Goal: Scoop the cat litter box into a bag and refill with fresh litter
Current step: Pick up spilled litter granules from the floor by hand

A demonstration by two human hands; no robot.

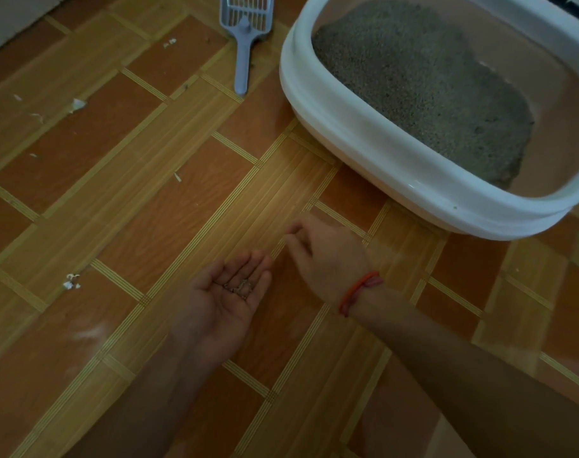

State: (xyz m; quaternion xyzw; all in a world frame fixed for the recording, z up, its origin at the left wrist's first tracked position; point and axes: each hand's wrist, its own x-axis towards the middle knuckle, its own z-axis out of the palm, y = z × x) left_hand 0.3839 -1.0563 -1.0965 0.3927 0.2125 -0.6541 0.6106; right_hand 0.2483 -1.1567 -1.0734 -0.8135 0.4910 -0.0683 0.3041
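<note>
A white-rimmed litter box (pixel 357 133) sits on the floor at the upper right, with grey litter (pixel 423 81) spread over most of its pink bottom. A blue slotted scoop (pixel 245 34) lies on the floor to its left, handle pointing toward me. My left hand (pixel 225 299) is palm up and cupped low in the middle, with a few litter grains (pixel 238 287) resting in it. My right hand (pixel 328 252), a red cord on its wrist, hovers just right of it over the floor, fingertips pinched together and blurred. No bag is in view.
The floor (pixel 149 193) is wood-pattern vinyl in orange and tan. Small white scraps (pixel 71 282) and chips lie scattered on the left side. A pale wall or mat edge (pixel 14 14) shows at the top left corner.
</note>
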